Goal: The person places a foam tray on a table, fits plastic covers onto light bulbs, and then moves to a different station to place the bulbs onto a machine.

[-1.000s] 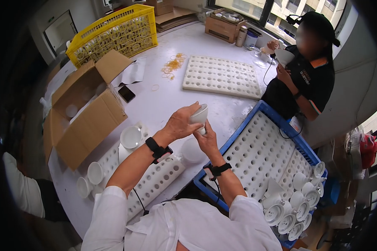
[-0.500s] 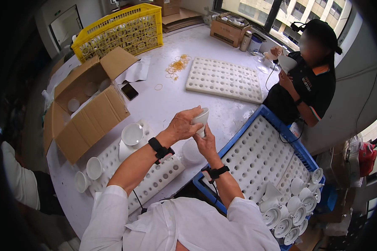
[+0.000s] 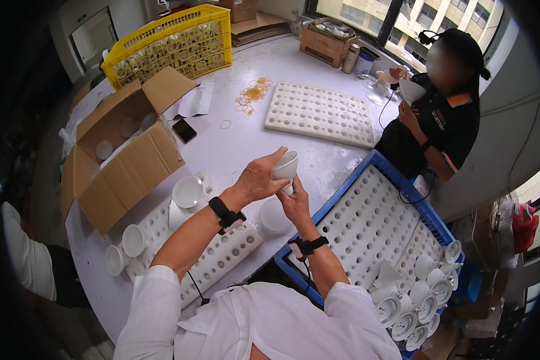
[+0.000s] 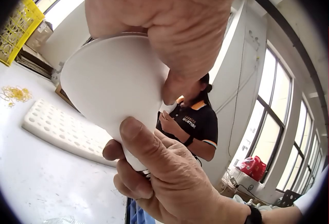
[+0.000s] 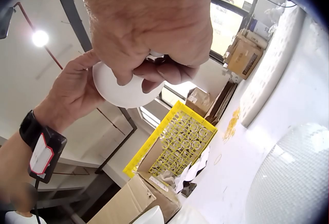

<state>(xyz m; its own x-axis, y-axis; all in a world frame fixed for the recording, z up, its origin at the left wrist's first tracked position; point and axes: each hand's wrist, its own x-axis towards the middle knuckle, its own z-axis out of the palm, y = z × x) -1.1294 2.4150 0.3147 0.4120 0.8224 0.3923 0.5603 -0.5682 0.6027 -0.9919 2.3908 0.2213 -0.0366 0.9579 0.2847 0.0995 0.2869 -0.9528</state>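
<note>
Over the near part of the table, both hands hold a white cone-shaped lamp housing (image 3: 286,166), its wide mouth up and tilted. My left hand (image 3: 258,179) grips the wide end at the rim, as the left wrist view also shows. Lower down, my right hand (image 3: 296,205) wraps its fingers and thumb around the narrow neck (image 4: 134,162). A bit of shiny metal (image 5: 156,57) shows between the right fingers in the right wrist view. Beside the right forearm lies a translucent round cover (image 3: 274,216), with a textured dome in the right wrist view.
At left, a holed foam block (image 3: 222,255) carries several white housings (image 3: 188,192) near an open cardboard box (image 3: 132,180). A blue crate (image 3: 318,225) at right holds foam boards and several housings (image 3: 426,306). Farther back are a foam board (image 3: 321,114), rubber bands (image 3: 254,93) and another person (image 3: 441,114).
Both hands keep the housing in nearly the same place, with small shifts of its tilt and of the left fingers at the rim. The head view has swung slightly.
</note>
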